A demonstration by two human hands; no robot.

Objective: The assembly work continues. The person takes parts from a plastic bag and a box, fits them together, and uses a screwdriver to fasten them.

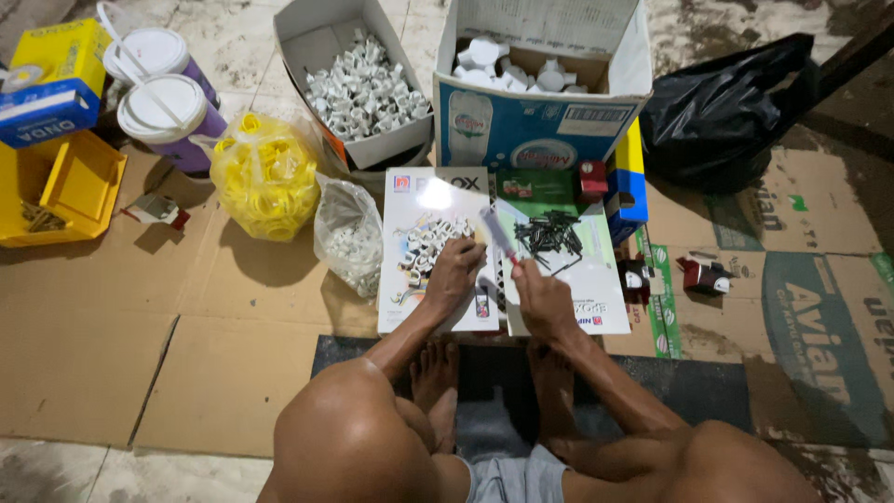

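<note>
Head view: seated on the floor, a person's left hand (453, 273) picks at a small heap of white clips (430, 240) on a flat board (410, 200); right hand (543, 298) grips a slim tool (498, 233). Dark nails (549, 233) lie just right, with full boxes beyond suggesting much remains.

Two white-lidded tubs (158, 98), two open cartons (549, 121), two clear bags (265, 177).

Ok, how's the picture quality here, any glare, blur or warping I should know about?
Head view: glare whitens the glossy white board above the left hand; the thin tool in the right hand is motion-blurred; the bag of yellow rings throws a soft shadow on the cardboard; box edges bow outward near the frame corners, a wide-lens effect; the black bag loses detail in darkness.
</note>
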